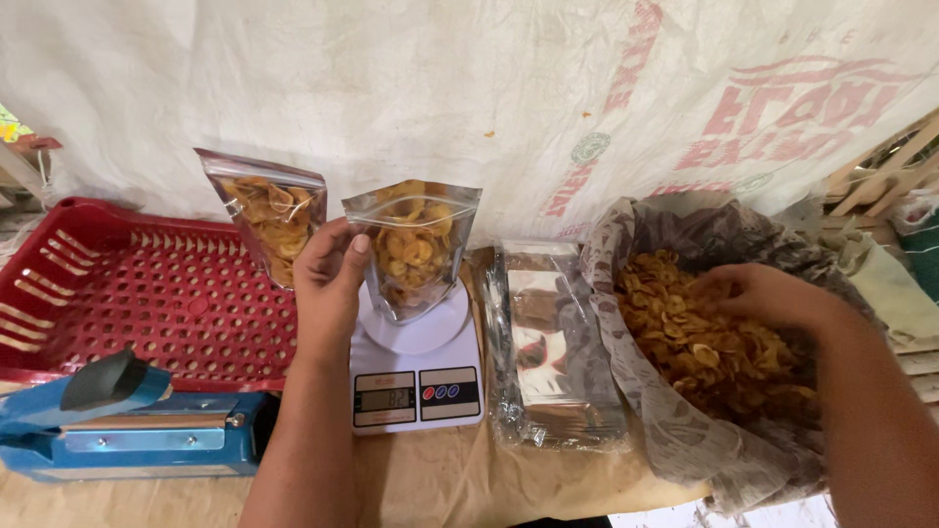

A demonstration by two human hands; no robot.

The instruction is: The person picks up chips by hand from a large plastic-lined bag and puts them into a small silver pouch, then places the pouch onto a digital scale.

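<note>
- Nearest the camera, the person's two bare forearms came up from the bottom edge, one on each side of a white kitchen scale [418,376].
- On the scale's round platform stood the clear stand-up pouch [415,246], upright, its top open, partly filled with yellow banana chips.
- Left hand [328,284] steadied that pouch from its left side: the thumb lay against the front face near the top and the other fingers went behind it, clamped lightly on the plastic.
- Right hand [763,293] was well apart from the scale, sunk among the loose chips [699,342] in a big cloth-lined sack [675,440]; its fingers were curled downward into the heap, and whether they had closed on any chips could not be told.
- Judged from this, the step in hand was weighing out a portion: pouch on the scale, more chips being fetched. The next move would call for bringing a small pinch across the stack of empty pouches [553,352] without spilling, and dropping it into the narrow mouth while the left hand kept the pouch from tipping.
- That flat, shiny stack lay between the scale and the sack.
- Behind the left hand, a second filled pouch [269,215] leaned in a red plastic basket [147,293].
- At the near left sat a blue heat sealer [127,430] with a black handle.
- White printed sacking [489,88] hung behind everything.
</note>
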